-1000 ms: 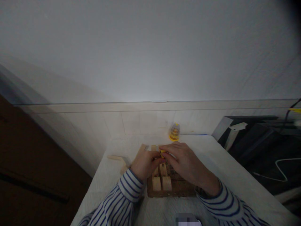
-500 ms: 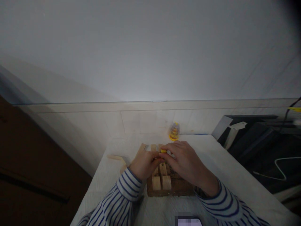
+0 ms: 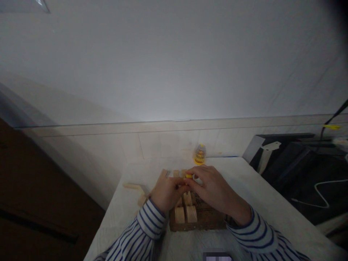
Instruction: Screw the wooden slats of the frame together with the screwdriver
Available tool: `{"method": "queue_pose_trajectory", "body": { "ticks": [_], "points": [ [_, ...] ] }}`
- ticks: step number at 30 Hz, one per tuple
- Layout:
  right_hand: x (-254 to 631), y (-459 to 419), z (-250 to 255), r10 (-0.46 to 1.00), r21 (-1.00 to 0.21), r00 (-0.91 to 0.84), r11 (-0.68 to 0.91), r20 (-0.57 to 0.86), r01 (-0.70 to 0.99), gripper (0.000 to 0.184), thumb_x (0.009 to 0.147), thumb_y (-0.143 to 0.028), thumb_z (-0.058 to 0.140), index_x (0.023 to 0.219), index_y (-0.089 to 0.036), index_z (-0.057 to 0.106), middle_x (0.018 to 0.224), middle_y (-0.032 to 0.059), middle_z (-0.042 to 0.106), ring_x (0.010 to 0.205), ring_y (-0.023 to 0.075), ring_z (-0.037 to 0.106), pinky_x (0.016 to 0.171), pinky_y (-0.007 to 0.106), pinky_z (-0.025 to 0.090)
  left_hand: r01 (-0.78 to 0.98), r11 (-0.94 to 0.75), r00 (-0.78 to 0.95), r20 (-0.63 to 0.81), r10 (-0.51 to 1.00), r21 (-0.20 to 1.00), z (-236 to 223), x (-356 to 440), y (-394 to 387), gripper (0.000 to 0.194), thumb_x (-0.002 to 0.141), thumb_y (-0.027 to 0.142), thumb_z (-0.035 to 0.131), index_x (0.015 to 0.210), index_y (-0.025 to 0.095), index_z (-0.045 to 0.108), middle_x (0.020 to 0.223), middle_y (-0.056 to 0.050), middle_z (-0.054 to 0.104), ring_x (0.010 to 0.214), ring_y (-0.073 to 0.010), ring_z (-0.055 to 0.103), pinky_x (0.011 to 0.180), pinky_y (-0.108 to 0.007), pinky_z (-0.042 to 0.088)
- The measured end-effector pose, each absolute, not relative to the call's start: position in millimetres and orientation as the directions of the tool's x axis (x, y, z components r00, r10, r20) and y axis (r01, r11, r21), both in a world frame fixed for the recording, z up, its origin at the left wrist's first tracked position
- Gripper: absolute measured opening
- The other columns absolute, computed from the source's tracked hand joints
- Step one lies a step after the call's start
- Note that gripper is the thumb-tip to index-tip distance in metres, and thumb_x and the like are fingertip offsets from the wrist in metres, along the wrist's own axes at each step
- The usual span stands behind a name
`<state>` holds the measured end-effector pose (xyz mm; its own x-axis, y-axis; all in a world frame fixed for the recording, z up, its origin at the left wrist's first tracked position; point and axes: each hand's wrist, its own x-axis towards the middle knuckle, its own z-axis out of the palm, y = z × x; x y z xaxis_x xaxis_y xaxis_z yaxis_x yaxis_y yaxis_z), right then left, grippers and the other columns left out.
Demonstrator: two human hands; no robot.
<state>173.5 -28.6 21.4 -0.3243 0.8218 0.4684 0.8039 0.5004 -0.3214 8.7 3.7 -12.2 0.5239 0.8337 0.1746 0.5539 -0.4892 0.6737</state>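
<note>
My right hand (image 3: 210, 186) is closed in a pinch on a small yellow-handled screwdriver (image 3: 189, 176), of which only the yellow top shows. Close against it, my left hand (image 3: 169, 190) has its thumb and fingers pressed together just below the yellow part; what they grip is hidden. Both hands are over a dark brown wooden board (image 3: 208, 217). Light wooden blocks (image 3: 191, 214) stand in two rows on the board, partly covered by my hands.
A clear dome-shaped bit case (image 3: 200, 155) with a yellow base stands at the table's back edge. A bent light wooden piece (image 3: 134, 186) lies left on the white table (image 3: 111, 221). A phone (image 3: 217, 258) shows at the front edge. Dark panels (image 3: 296, 163) and a white cable (image 3: 317, 190) are right.
The view has tilted slightly, so the table sits a little lower in the picture. Both hands stay together over the blocks, with the yellow-handled screwdriver still pinched.
</note>
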Motion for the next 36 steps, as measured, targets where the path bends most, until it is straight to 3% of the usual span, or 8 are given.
{"method": "queue_pose_trajectory", "body": {
  "ticks": [6,28,36],
  "points": [
    [174.0,-26.0,21.5,0.805,-0.402,-0.368,0.562,0.465,0.723,0.026,0.084,-0.023,0.051,0.108,-0.018,0.059,0.104,0.0045,0.066,0.096,0.0176,0.057,0.086,0.034,0.041,0.56,-0.482,0.527,0.16,0.835,0.673,-13.3,8.4,3.4,0.023,0.081,0.033,0.052,0.092,0.024,0.07,0.072,-0.001,0.067,0.064,-0.0144,0.057,0.06,-0.022,0.041],
    [168.7,-28.5,22.4,0.811,-0.214,-0.365,0.499,0.458,0.84,0.019,0.085,-0.032,0.052,0.095,-0.02,0.062,0.086,0.0019,0.068,0.085,0.0188,0.058,0.076,0.035,0.039,0.475,-0.615,0.639,0.233,0.733,0.63,-12.3,5.2,4.7,0.022,0.086,0.026,0.048,0.095,0.02,0.067,0.088,-0.003,0.067,0.083,-0.0162,0.059,0.075,-0.025,0.044],
    [166.8,-27.2,20.5,0.81,-0.233,-0.346,0.494,0.474,0.837,0.018,0.085,-0.034,0.052,0.093,-0.021,0.062,0.085,0.0013,0.068,0.084,0.018,0.058,0.077,0.034,0.039,0.541,-0.547,0.551,0.222,0.805,0.639,-11.5,8.9,1.9,0.02,0.081,0.032,0.054,0.087,0.019,0.068,0.078,-0.002,0.065,0.07,-0.014,0.058,0.065,-0.023,0.044]
  ]
}}
